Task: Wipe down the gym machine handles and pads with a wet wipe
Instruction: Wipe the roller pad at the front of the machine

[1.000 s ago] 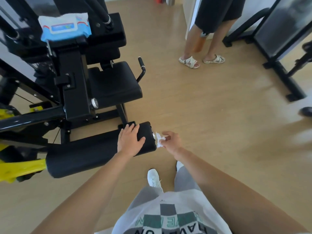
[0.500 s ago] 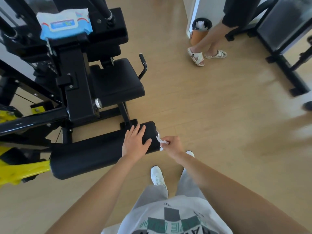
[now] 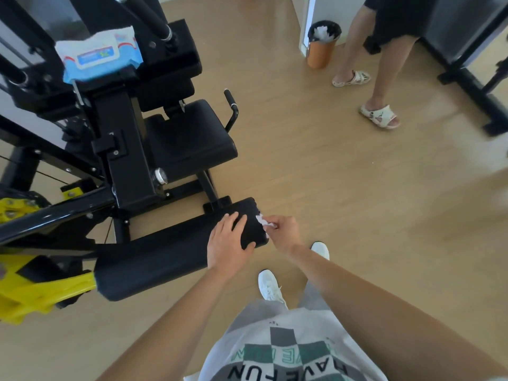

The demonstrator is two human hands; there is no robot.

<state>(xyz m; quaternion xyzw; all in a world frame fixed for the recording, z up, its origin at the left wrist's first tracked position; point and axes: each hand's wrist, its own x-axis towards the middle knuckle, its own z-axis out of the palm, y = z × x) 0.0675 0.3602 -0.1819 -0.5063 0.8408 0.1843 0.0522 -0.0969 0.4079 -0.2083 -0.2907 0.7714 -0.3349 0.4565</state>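
Note:
A long black roller pad lies across the front of the black gym machine. My left hand rests on top of the pad near its right end, fingers laid over it. My right hand pinches a crumpled white wet wipe against the pad's right end face. Behind the pad are the black seat pad and a small upright black handle. A blue pack of wet wipes lies on the upper part of the machine.
Yellow machine parts stick out at the lower left. A person in white sandals stands at the upper right beside an orange bin. Another black machine frame fills the far right. My white shoes stand on the wooden floor.
My view has tilted so the bin now shows. The other person has stepped to the right. My right hand has shifted the wipe a little on the pad's end; my left hand stays put.

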